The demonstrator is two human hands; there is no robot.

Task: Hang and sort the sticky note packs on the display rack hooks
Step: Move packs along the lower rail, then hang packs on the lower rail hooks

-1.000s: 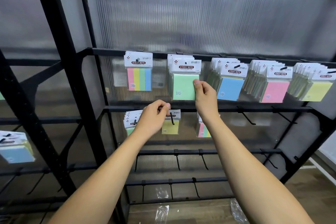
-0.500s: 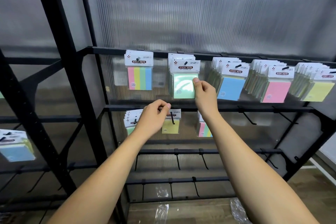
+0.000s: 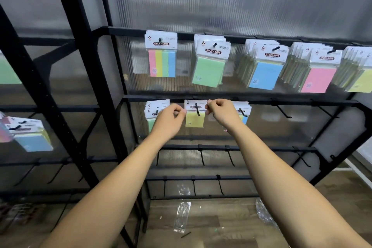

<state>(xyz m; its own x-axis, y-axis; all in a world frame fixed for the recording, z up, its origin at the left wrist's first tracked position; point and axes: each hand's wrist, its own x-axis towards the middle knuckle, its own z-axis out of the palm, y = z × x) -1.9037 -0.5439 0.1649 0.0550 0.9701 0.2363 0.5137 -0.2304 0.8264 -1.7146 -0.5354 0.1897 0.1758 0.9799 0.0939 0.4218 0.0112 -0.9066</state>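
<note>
Forearms extend toward the display rack (image 3: 251,102); the left hand (image 3: 169,120) and right hand (image 3: 222,113) each pinch 1 upper corner of the yellow sticky note pack (image 3: 194,119) with curled fingers. This pack hangs on the second-row hook (image 3: 197,109). Beyond, 5 pack groups hang on the top row, including the green pack (image 3: 208,71).

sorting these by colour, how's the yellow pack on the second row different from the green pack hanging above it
The yellow pack is pinched at its header by the left hand and right hand; the green pack hangs untouched. The yellow pack looks like a lone pack on its hook; the green pack fronts a stack. The yellow pack hangs straight; the green pack tilts. Both carry white headers.
</note>
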